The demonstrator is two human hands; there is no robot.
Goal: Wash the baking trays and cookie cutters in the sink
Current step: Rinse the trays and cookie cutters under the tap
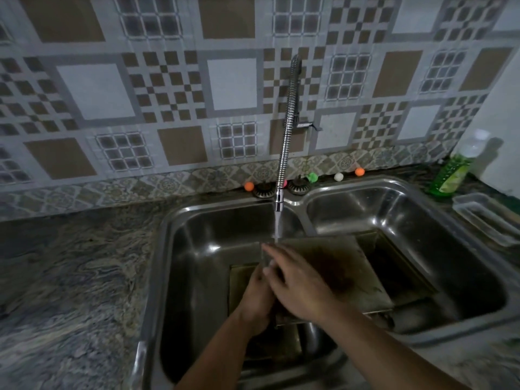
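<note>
Rinsing a tray under running water. A dark, flat rectangular metal baking tray (332,274) is held tilted across the divider of the stainless-steel double sink (174,220), its far edge under the stream from the flexible coiled chrome tap (287,130). The left hand (257,299) grips the tray's near-left edge from below, fingers curled round it; the right hand (295,280) lies on the upper face with fingers straight, rubbing. A second dark tray (239,280) rests in the left basin beneath. No cookie cutters can be made out.

To do this step well, keep the tilt so water sheets toward the left basin, sweep the flat fingers edge to edge, and hold firmly, since wet metal is probably slippery. The green bottle of dish liquid (453,170) stands at the sink's far-right corner.
</note>
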